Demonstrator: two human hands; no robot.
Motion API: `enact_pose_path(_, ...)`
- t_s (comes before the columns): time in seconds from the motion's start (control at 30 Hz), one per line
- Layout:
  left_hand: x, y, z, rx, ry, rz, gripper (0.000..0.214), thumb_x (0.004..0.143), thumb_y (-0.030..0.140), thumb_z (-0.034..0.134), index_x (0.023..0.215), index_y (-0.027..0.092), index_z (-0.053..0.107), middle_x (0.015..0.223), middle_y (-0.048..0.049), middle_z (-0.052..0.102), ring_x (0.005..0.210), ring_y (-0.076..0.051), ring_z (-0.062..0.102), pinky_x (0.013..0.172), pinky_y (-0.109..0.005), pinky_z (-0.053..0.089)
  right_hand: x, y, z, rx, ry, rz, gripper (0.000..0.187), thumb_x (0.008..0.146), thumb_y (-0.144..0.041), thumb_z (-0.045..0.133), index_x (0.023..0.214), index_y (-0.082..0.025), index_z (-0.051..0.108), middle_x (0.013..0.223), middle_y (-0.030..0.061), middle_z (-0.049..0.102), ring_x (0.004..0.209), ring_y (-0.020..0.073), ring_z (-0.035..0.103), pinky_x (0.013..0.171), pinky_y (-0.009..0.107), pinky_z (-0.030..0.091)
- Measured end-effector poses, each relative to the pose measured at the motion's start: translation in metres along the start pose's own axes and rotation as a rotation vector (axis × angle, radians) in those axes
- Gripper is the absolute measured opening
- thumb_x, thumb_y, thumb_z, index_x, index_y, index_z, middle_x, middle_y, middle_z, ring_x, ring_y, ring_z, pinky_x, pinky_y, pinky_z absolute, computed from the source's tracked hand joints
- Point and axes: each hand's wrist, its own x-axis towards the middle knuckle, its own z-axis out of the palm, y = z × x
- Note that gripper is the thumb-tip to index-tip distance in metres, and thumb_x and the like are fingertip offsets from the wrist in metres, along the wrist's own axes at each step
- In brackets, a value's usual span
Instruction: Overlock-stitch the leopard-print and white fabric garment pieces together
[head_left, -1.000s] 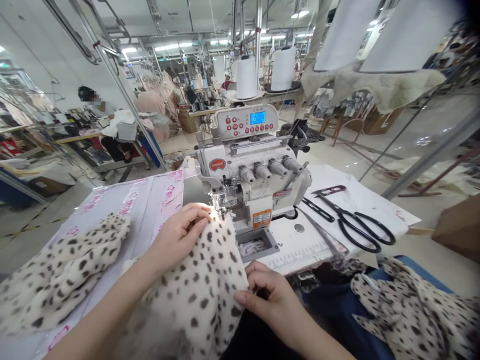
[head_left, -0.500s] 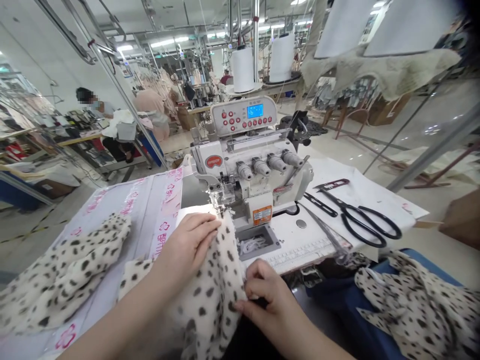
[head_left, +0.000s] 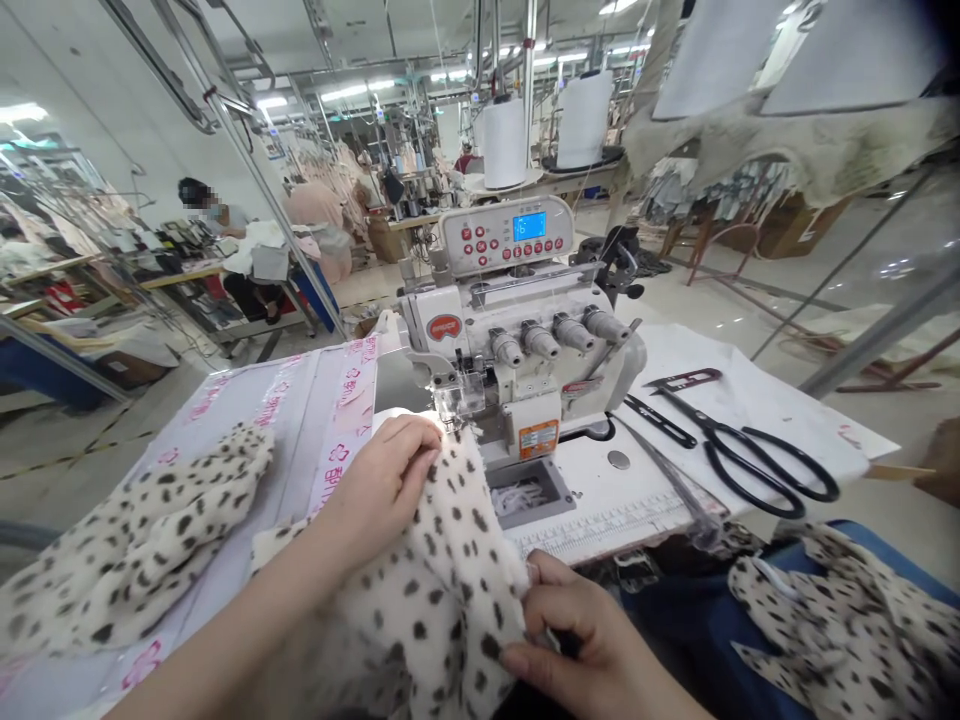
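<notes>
A cream plush fabric with dark spots (head_left: 457,510) runs from beneath the presser foot (head_left: 454,415) of a white overlock sewing machine (head_left: 442,300) down over the table's front edge. Just left of the foot, my left hand (head_left: 386,475) presses on the cloth, its fingers together and bent. My right hand (head_left: 577,625) pinches the cloth's right edge between thumb and fingers, lower and nearer to me. The fabric's lower end drops out of the picture.
Black scissors (head_left: 750,450) and thread snips (head_left: 664,420) lie right of the machine. Another spotted piece (head_left: 150,540) rests on the left. More spotted cloth (head_left: 840,610) sits low right, over blue material. A person (head_left: 217,220) works at the far left.
The camera view has swung slightly left, so the machine appears further right. My right hand has shifted a little right with the fabric's edge. My left fingers are more bent.
</notes>
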Motion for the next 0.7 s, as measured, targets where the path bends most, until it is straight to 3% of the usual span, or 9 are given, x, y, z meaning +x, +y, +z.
enact_pose_path(0.47, 0.034, -0.028, -0.004, 0.155, 0.031, -0.067, 0.012, 0.084, 0.016, 0.035, 0.073, 0.018, 0.037, 0.083, -0.0031, 0.045, 0.077, -0.016, 0.044, 0.07, -0.031, 0.038, 0.026, -0.001, -0.002, -0.081, 0.121, 0.019, 0.032, 0.077, -0.028, 0.056, 0.054, -0.018, 0.036, 0.069, -0.0013, 0.035, 0.066, 0.0131, 0.039, 0.06, 0.024, 0.034)
enact_pose_path(0.57, 0.045, -0.039, -0.005, 0.176, 0.05, -0.043, 0.013, 0.084, 0.018, 0.033, 0.073, 0.017, 0.039, 0.084, -0.0044, 0.046, 0.08, -0.017, 0.046, 0.074, -0.034, 0.04, 0.036, -0.002, -0.003, -0.085, 0.14, -0.007, 0.029, 0.076, -0.027, 0.057, 0.055, -0.018, 0.039, 0.07, -0.0013, 0.037, 0.067, 0.0133, 0.041, 0.062, 0.024, 0.034)
enact_pose_path(0.7, 0.057, -0.054, -0.006, 0.165, 0.081, 0.029, 0.016, 0.085, 0.021, 0.032, 0.087, 0.016, 0.048, 0.092, -0.0072, 0.049, 0.094, -0.02, 0.047, 0.086, -0.037, 0.039, 0.049, -0.001, -0.006, -0.088, 0.175, -0.054, 0.027, 0.075, -0.026, 0.058, 0.056, -0.018, 0.041, 0.071, -0.0014, 0.039, 0.068, 0.0132, 0.042, 0.062, 0.024, 0.035)
